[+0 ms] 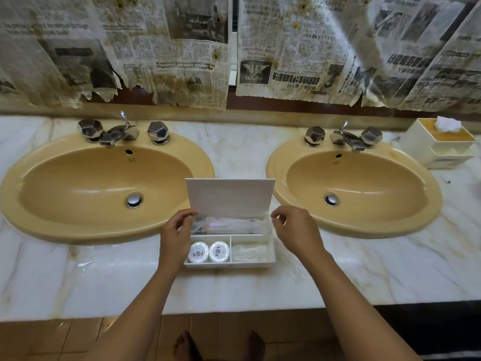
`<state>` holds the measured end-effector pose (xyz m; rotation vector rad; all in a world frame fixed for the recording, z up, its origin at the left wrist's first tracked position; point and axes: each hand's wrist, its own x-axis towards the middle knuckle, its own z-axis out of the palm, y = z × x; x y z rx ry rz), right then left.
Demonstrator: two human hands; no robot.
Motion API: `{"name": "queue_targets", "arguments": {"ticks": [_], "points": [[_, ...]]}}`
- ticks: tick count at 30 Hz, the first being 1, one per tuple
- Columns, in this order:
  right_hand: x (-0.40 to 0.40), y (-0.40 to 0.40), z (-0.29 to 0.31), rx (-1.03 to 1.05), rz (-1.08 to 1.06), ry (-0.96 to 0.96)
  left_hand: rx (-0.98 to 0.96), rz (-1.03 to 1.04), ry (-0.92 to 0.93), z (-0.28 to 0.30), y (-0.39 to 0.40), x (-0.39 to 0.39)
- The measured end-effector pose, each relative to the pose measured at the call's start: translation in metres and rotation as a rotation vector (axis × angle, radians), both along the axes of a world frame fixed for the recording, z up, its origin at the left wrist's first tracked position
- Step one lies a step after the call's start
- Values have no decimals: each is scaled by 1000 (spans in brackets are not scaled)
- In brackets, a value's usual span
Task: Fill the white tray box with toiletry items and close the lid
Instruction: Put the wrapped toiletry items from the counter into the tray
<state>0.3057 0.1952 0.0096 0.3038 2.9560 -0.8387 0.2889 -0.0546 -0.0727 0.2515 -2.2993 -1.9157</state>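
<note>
The white tray box [270, 252] sits on the tabletop [104, 277] between the two hands, its lid [230, 198] upright beyond them. The left hand [177, 238] pinches a clear wrapped packet [229, 225] in the back compartment; the right hand [296, 230] hovers, fingers curled, empty. Two round soaps [209, 252] lie beside the left hand.

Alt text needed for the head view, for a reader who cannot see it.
A person's left hand and right hand flank an open white plastic tray box on a marble counter between two yellow sinks. Its lid stands upright; two round white wrapped soaps fill the front-left compartment.
</note>
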Motion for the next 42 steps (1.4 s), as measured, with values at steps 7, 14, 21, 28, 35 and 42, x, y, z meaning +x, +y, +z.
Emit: {"name": "queue_targets", "arguments": {"ticks": [7, 14, 21, 28, 35, 42], "points": [[6, 33, -41, 86, -116, -243, 12, 7, 5, 1, 2, 1], [15, 29, -54, 121, -109, -351, 3, 9, -1, 1, 2, 1], [7, 32, -50, 114, -137, -293, -2, 8, -5, 1, 2, 1], [-7, 22, -10, -146, -133, 3, 15, 10, -4, 1, 1, 0], [-6, -15, 33, -144, 226, -58, 38, 16, -9, -2, 0, 0], [10, -49, -1, 191, 383, -234, 34, 15, -14, -3, -1, 0]]}}
